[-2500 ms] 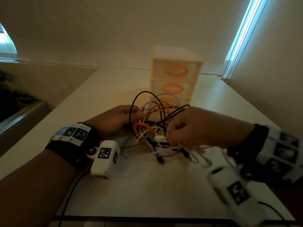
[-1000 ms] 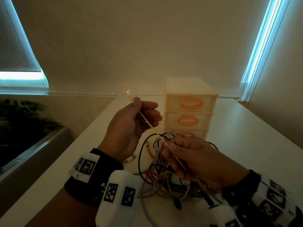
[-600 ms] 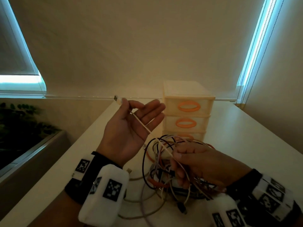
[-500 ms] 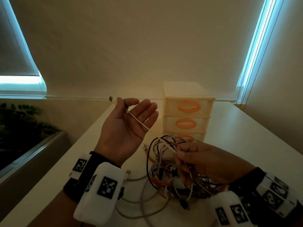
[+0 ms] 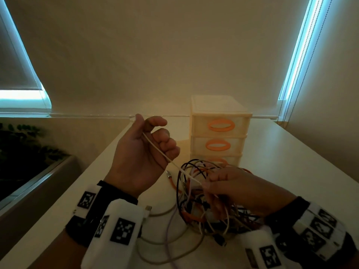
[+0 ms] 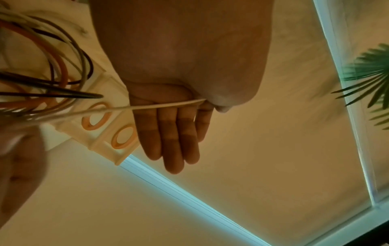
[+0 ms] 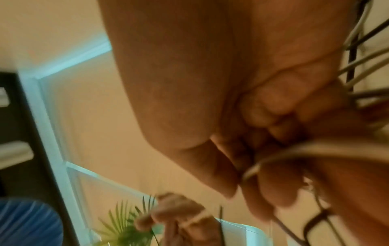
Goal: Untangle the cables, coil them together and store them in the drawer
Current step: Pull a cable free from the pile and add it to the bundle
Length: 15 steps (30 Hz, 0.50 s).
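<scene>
A tangle of black, orange, white and purple cables (image 5: 196,202) lies on the white table (image 5: 287,171) in front of a cream drawer unit (image 5: 219,133) with orange oval handles, all drawers closed. My left hand (image 5: 153,138) is raised left of the unit, its fingers curled around a thin white cable (image 5: 165,155). The thumb clamps that white cable (image 6: 168,104) against the fingers. The cable runs taut down to my right hand (image 5: 211,183), which pinches it over the tangle. The blurred right wrist view shows the white cable (image 7: 250,171) pinched between thumb and fingertip.
Loose beige and purple cable loops (image 5: 169,237) and a USB plug (image 5: 148,208) lie near the table's front. An orange cable end (image 5: 170,177) sticks up beside the tangle. A dark planter with plants (image 5: 23,152) runs beyond the table's left edge. The wall stands behind the drawer unit.
My left hand went from an open palm with the cable across it to fingers curled around the cable. My right hand stays on the tangle, pinching the same cable.
</scene>
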Available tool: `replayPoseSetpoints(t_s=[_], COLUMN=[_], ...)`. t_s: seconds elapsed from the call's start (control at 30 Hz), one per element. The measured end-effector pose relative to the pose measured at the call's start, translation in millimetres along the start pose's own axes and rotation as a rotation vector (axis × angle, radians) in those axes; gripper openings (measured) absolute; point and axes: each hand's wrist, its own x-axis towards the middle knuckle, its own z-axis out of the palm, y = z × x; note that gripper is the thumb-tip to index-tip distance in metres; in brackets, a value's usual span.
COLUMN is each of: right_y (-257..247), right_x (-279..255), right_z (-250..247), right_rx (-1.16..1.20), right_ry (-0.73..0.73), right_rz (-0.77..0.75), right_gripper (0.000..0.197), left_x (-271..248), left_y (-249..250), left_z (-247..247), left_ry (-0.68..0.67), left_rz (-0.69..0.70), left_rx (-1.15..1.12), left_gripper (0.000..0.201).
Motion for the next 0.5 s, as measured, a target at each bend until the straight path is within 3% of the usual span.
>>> replayPoseSetpoints(t_s=[0.07,0.1,0.17,0.3,0.4,0.5], right_y=[1,3,3,-6,-8,-14], right_x=[-4,-5,-3,6,15,17], right_z=[-9,-13,-19,-11,4,12], right_rx=[0.179,0.250,0.223,-0.029,-0.042,-0.074], right_ry=[-0.106,-0.086,0.092,0.585,0.693,0.743], right_rz=[0.047,0.065,0.052,-0.178,-0.313,-0.409], right_gripper=[0.030,0.027,0.027,0.024,0.019,0.016], left_x=[0,-1,-1,-5,-7,-7], left_y=[2,2,0,-14,-24,-25], left_z=[-2,-2,-4,-2,3,5], left_ry=[-0.027,-0.049,-0.128,-0.363,-0.376,-0.326], left_rz=[-0.002,-0.010,-0.067,-0.312,-0.448,-0.471], left_rx=[-0.015,-0.028,-0.060,0.010,0.212,0.306], left_gripper=[0.054,0.055,0.057,0.058,0.049,0.047])
